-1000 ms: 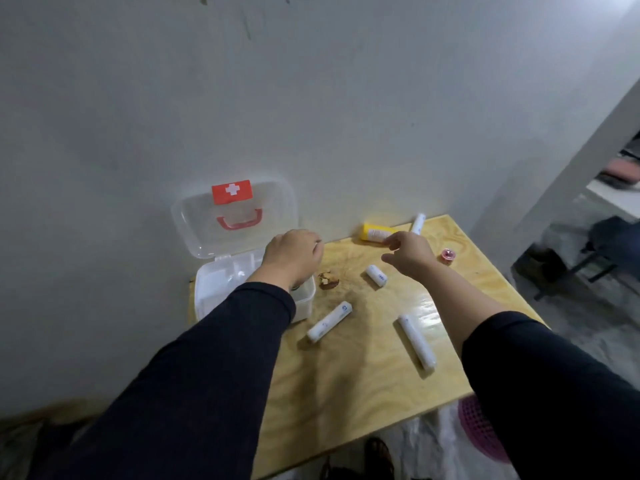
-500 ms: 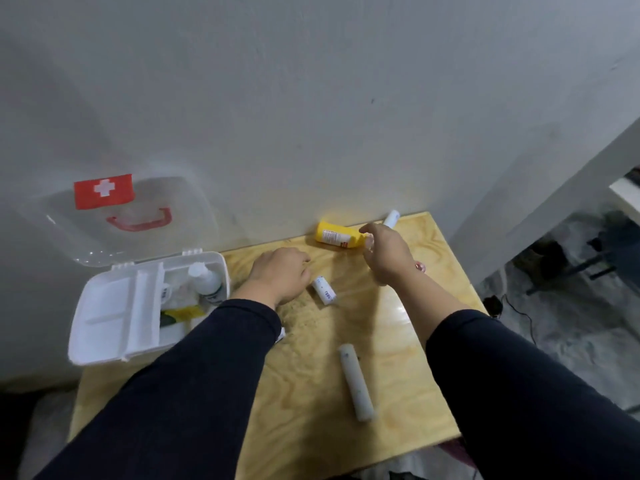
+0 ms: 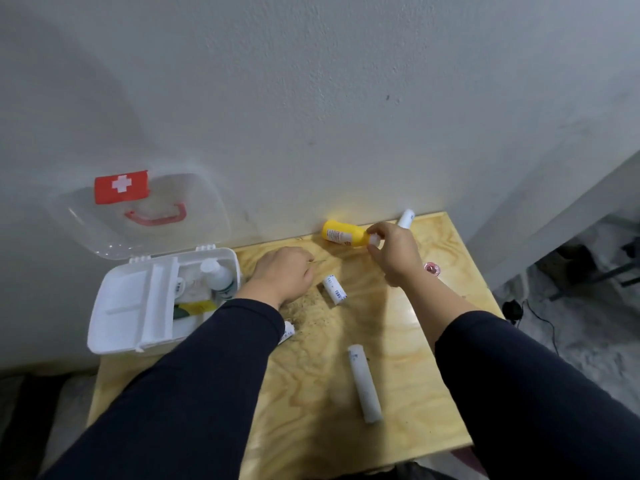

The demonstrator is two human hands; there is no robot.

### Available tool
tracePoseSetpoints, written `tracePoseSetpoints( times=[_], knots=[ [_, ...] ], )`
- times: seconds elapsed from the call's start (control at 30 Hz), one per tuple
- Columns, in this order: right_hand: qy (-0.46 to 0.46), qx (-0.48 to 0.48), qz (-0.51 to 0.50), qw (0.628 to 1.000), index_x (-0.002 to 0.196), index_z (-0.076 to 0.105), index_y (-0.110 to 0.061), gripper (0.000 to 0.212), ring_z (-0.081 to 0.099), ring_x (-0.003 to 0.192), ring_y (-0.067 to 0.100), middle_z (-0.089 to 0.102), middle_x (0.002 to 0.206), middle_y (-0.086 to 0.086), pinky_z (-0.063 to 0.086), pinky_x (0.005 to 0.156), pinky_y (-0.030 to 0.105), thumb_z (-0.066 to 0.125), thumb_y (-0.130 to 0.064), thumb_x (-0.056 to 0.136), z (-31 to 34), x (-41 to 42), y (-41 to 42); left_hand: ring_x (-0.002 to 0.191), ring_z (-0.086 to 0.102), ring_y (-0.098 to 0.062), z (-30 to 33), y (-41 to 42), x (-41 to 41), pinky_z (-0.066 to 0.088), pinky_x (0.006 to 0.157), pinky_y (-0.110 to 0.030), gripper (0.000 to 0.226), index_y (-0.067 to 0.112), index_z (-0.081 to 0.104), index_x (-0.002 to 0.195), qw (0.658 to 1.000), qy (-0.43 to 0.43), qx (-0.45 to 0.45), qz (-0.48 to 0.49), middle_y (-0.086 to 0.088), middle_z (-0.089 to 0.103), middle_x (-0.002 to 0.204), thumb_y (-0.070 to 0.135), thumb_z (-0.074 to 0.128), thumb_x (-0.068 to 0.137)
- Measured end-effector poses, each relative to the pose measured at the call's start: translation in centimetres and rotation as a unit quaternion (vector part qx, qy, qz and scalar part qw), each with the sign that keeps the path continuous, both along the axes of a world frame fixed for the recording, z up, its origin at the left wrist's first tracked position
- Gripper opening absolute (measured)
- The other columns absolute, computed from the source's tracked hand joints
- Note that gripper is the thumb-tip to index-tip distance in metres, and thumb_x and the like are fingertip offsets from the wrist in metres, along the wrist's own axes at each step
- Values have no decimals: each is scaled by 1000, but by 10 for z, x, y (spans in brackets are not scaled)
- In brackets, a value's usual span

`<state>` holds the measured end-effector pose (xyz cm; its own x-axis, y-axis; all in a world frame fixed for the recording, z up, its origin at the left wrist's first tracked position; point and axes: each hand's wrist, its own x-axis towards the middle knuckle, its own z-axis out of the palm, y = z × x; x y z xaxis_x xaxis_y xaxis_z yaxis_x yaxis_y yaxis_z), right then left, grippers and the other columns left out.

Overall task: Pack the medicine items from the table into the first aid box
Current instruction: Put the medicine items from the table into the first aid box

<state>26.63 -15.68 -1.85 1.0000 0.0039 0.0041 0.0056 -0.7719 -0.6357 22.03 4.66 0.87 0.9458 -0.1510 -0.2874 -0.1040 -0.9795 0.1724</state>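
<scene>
The first aid box (image 3: 131, 306) stands open at the table's left end, its clear lid (image 3: 145, 216) leaning on the wall. A white bottle (image 3: 216, 275) and other items lie in its right compartment. My right hand (image 3: 394, 252) pinches the white cap end of a yellow bottle (image 3: 343, 235) lying by the wall. My left hand (image 3: 284, 275) rests knuckles-up on the table beside the box, fingers curled down; what is under them is hidden. A short white roll (image 3: 334, 289) lies just right of it, and a long white roll (image 3: 363, 382) lies nearer me.
Another white roll (image 3: 406, 218) leans at the wall behind my right hand. One more (image 3: 288, 332) peeks from under my left sleeve. A small red round item (image 3: 432, 268) sits right of my right wrist. The wooden table (image 3: 398, 341) ends at the right above a floor with cables.
My left hand came out of the box and settled on the table. My right hand reached back to the yellow bottle and closed on its cap. The view swung left.
</scene>
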Motion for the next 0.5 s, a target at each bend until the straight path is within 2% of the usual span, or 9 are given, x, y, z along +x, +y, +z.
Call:
tracePoseSetpoints(
  times=[0.07,0.13,0.27,0.3,0.4,0.5],
  knots=[
    [-21,61,-19,998,108,70,-10,23,60,79,18,66,83,1,48,77,25,58,-8,89,14,-7,8,128,50,-24,4,3,-6,42,103,-36,42,24,55,135,1000,-4,-8,-6,3,54,142,29,42,95],
    [-25,113,-43,992,108,72,-15,21,59,73,11,61,74,-6,48,70,18,60,-12,90,27,-14,21,126,51,-25,10,8,-13,44,101,-36,43,24,55,135,1000,-15,-19,-14,2,54,141,28,42,95],
    [-18,189,-79,979,109,73,-18,21,64,85,13,72,96,3,49,70,8,63,-15,90,46,-34,44,121,55,-27,24,28,-33,47,97,-39,39,24,59,130,998,-41,-40,-17,-1,59,135,27,44,94],
    [-21,194,-84,977,110,73,-17,21,63,86,10,73,102,4,49,71,9,63,-15,90,52,-41,48,120,55,-27,28,35,-38,47,97,-39,39,25,59,130,998,-51,-45,-12,-1,59,134,27,44,94],
    [-38,216,-92,971,110,73,-13,22,64,89,11,74,106,9,55,86,28,64,-15,90,80,-60,65,120,55,-25,41,53,-56,47,96,-37,40,22,59,131,994,-89,-57,-8,0,58,134,26,43,95],
    [-60,238,-87,965,109,73,-14,21,66,89,13,73,102,8,56,87,28,66,-16,89,109,-77,87,118,55,-22,54,69,-75,47,97,-37,37,19,60,128,988,-134,-76,-5,0,61,131,26,43,96]
  ],
)
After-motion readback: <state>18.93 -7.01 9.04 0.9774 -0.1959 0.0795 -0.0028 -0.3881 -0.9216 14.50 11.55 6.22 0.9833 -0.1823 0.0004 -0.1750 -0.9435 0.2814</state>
